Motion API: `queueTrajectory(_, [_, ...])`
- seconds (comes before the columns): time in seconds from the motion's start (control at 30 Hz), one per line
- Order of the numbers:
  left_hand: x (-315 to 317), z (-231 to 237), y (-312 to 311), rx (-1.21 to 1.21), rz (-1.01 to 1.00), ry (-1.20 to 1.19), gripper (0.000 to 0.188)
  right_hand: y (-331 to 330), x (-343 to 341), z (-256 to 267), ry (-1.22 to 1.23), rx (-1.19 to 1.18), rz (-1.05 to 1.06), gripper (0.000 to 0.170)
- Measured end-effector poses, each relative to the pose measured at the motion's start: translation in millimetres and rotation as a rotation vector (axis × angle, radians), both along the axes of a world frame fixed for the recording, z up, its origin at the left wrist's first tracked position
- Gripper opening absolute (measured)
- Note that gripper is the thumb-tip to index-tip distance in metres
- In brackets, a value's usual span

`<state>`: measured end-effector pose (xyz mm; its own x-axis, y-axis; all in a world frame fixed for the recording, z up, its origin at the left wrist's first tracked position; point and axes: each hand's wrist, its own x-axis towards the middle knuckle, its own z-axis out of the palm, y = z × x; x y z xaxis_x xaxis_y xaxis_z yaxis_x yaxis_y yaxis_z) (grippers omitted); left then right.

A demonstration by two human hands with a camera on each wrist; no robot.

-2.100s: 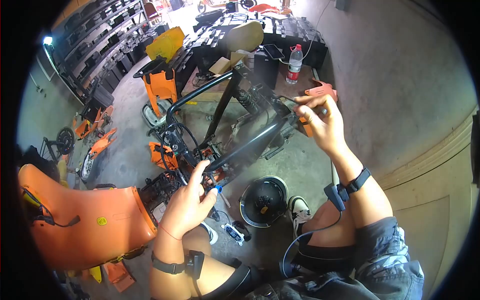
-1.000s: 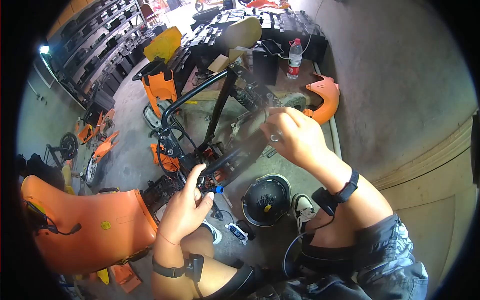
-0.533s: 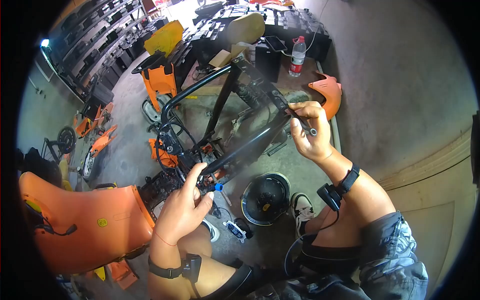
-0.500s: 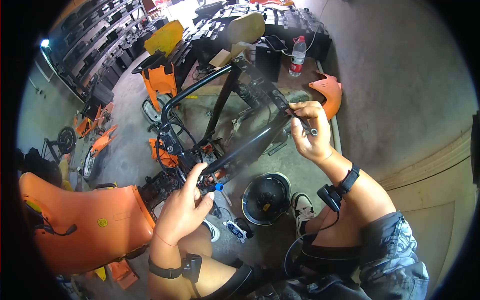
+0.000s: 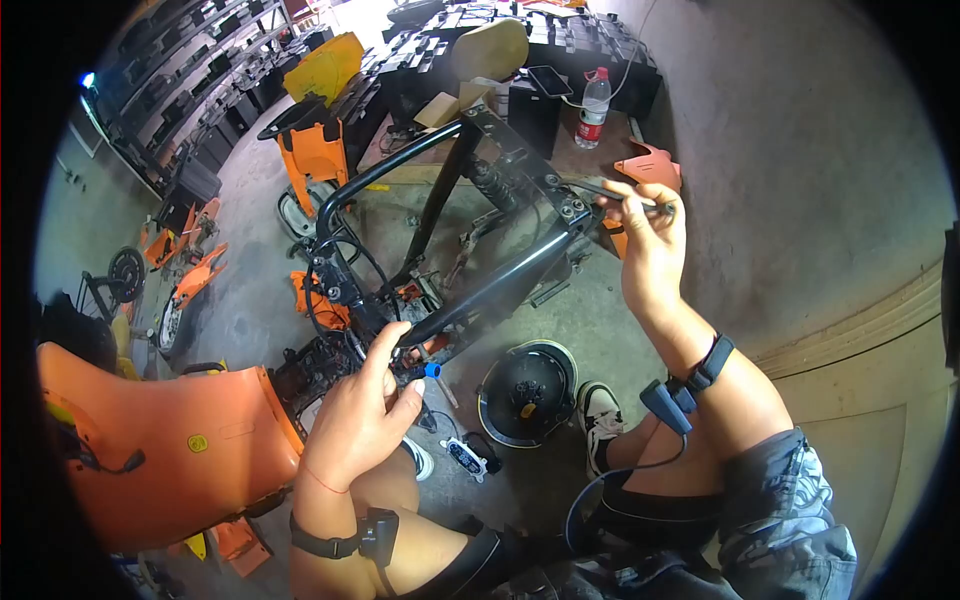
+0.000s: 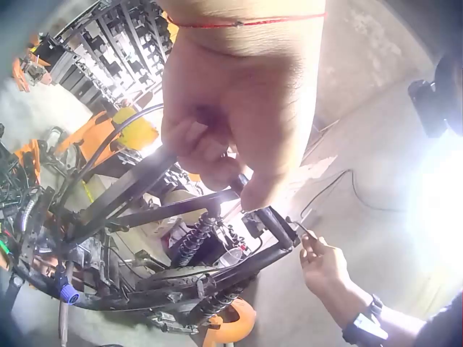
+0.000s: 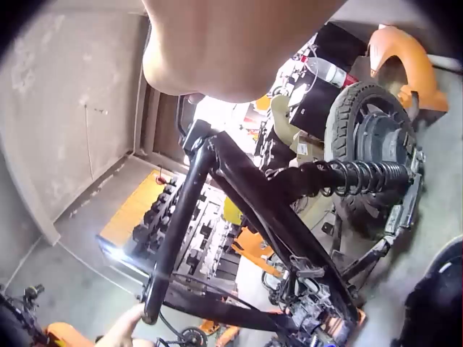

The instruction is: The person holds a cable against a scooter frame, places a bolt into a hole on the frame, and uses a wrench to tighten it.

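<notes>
The right hand (image 5: 655, 245) is pinching a dark, thin tool (image 5: 586, 187) just beside the bolts (image 5: 577, 208) at the corner of the black frame (image 5: 505, 277), which is standing before the person. The left hand (image 5: 352, 425) is pointing its index finger to the frame; if the others are holding something, I cannot tell. Bolts are already sitting there; which are needing more work is not visible.

A slender dark hand tool (image 5: 592, 187) with a bent end slants beside the bolted right-hand corner of a glossy black tubular vehicle frame (image 5: 510, 272), which stands uncovered, its open loop of tubes exposed.
</notes>
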<state>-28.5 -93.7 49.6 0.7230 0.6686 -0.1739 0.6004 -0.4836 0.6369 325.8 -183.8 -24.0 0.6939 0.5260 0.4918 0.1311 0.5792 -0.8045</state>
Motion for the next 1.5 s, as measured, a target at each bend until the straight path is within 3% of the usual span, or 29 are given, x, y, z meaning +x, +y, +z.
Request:
queueTrajectory(0.1, [-0.3,-0.4,-0.9,0.026,-0.015,-0.017,0.069,14.9,20.6,6.3,0.152,-0.021,0.026,0.031])
queueTrajectory(0.3, [1.8,-2.5,-0.8,0.026,-0.013,-0.005,0.068,60.5,44.0,22.3,0.314,-0.206,0.078,0.026])
queueTrajectory(0.43, [1.6,-3.8,1.7,0.038,-0.028,-0.005,0.068,93.3,46.9,37.9,0.230,-0.330,0.102,0.035])
queueTrajectory(0.63, [2.1,-1.2,1.7,-0.009,-0.026,-0.021,0.068,115.1,29.4,65.5,0.122,-0.514,0.314,0.046])
queueTrajectory(0.77, [3.2,-0.1,2.2,-0.035,-0.017,-0.013,0.068,115.3,26.1,66.0,0.043,-0.448,0.392,0.048])
queueTrajectory(0.8, [4.7,-0.5,3.3,-0.038,-0.020,-0.012,0.068,117.5,26.1,66.2,-0.014,-0.464,0.394,0.054])
queueTrajectory(0.83, [6.0,-0.5,4.2,-0.036,-0.018,-0.007,0.066,108.7,20.6,75.5,-0.064,-0.623,0.351,0.063])
queueTrajectory(0.9, [9.4,-1.7,4.2,-0.032,-0.018,0.000,0.065,121.9,26.2,66.1,-0.265,-0.601,0.449,0.070])
queueTrajectory(0.97, [12.5,-7.5,4.9,0.003,-0.021,-0.005,0.061,122.6,26.4,61.9,-0.303,-0.599,0.391,0.063])
queueTrajectory(1.03, [14.0,-8.4,5.4,0.020,-0.023,0.004,0.061,122.6,18.8,64.3,-0.990,-0.705,-0.198,0.053])
queueTrajectory(1.17, [13.1,-11.0,5.1,0.035,-0.017,-0.001,0.060,123.2,-22.1,71.2,-1.295,-0.662,-0.269,0.031])
queueTrajectory(1.23, [14.3,-6.0,4.3,0.027,-0.002,0.011,0.060,115.5,-38.4,75.9,-1.468,-0.602,-0.435,0.020])
queueTrajectory(1.37, [13.0,-9.0,4.6,0.041,-0.022,-0.013,0.060,92.2,-73.1,80.5,-1.452,-0.648,-0.310,0.042])
queueTrajectory(1.5, [12.0,-11.8,5.7,0.041,-0.018,-0.007,0.059,61.7,-86.6,72.5,-1.403,-0.546,-0.289,0.044])
